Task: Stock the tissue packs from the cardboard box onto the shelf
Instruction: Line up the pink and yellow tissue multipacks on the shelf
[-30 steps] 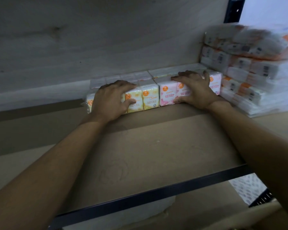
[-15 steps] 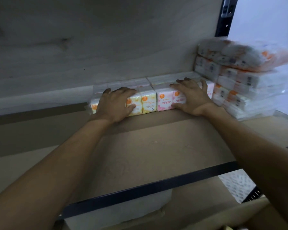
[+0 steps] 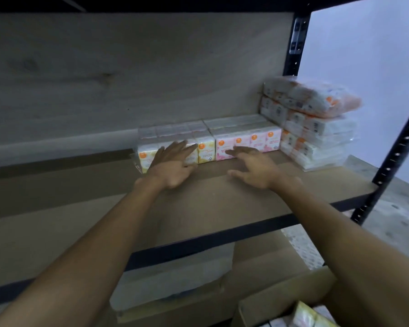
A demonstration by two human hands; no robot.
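Two wrapped tissue packs stand side by side at the back of the brown shelf board (image 3: 198, 204): a yellow pack (image 3: 206, 147) on the left and a pink pack (image 3: 257, 140) on the right. My left hand (image 3: 175, 164) hovers in front of the yellow pack with straight fingers and hides part of its face. My right hand (image 3: 253, 166) is open just in front of the pink pack, fingertips near its lower edge. Both hands hold nothing. The cardboard box (image 3: 276, 300) shows at the bottom right with a tissue pack (image 3: 309, 317) inside.
A stack of several white and orange tissue packs (image 3: 316, 128) fills the shelf's right end, beside the pink pack. A black metal upright (image 3: 295, 41) stands at the back right, another black post (image 3: 392, 156) at the front right. A black rail (image 3: 198, 241) edges the shelf front.
Both hands have lifted off the two packs and drawn back toward me with fingers spread. The view has pulled back and the box has come into sight.
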